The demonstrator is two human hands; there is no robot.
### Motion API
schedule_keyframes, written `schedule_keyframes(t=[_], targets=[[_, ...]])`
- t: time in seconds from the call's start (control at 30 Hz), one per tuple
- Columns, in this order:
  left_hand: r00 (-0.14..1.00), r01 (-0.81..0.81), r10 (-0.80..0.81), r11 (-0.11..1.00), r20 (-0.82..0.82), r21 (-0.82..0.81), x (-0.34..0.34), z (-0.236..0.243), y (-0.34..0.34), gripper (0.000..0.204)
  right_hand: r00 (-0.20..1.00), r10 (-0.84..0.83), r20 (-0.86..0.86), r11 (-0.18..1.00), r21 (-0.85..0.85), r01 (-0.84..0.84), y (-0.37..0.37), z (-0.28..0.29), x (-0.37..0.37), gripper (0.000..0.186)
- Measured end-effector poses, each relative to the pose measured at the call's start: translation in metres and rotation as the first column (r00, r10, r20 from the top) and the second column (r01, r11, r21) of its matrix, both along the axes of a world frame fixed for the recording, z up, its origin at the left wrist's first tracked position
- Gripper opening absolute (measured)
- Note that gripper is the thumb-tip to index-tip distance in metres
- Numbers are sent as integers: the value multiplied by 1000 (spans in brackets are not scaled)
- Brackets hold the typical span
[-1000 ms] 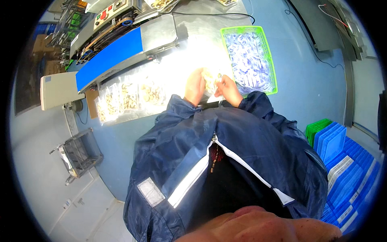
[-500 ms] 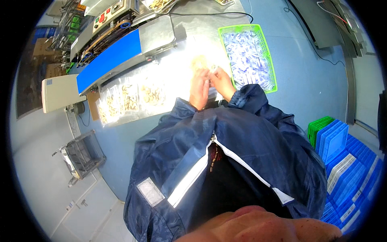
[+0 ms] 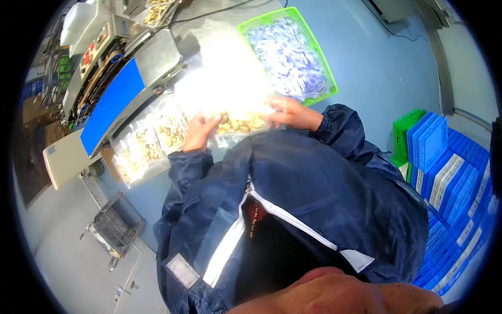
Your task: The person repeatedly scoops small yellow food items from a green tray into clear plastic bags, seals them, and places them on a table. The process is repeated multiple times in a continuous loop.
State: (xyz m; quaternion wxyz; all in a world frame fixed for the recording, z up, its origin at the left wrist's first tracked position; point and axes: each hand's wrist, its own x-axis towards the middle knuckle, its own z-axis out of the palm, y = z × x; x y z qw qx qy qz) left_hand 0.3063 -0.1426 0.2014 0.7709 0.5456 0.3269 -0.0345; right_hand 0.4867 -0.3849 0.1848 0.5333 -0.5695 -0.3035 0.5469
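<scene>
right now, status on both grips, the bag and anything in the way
Left grip, right grip: closed on opposite sides of clear bag of pale pieces. Green basket of small packets near right grip. Glare over part of worktop.

glossy clear plastic bag [image 3: 241, 124], smooth metal tabletop [image 3: 201, 30], green plastic basket [image 3: 317, 53], sheeny dark-blue cloth jacket [image 3: 324, 162]

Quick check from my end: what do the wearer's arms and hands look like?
The left sleeve and right sleeve are dark navy, in smooth, slightly shiny, creased fabric, with cuffs gathered at the wrists. The left hand and right hand are bare, without gloves. No cables show on either arm. Glare washes out finer detail on the fingers.
</scene>
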Motion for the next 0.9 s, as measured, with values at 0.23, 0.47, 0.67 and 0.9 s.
schedule_keyframes(t=[0.23,0.47,0.67,0.9], targets=[[997,-79,68,939,-44,-336,-17,-41,-5,30,1000,16,25,985,-172,-11,-22,-4,34,20],[899,-430,433,855,-56,-292,-28,-46,26,24,236,98,967,951,-160,263,-35,-73,72,26],[865,-493,500,828,-45,-267,-39,-63,23,26,485,-122,866,917,-88,388,-42,-84,82,20],[853,-519,514,815,-92,-258,-44,-68,23,30,450,-81,889,896,-133,423,-26,-69,123,28]])
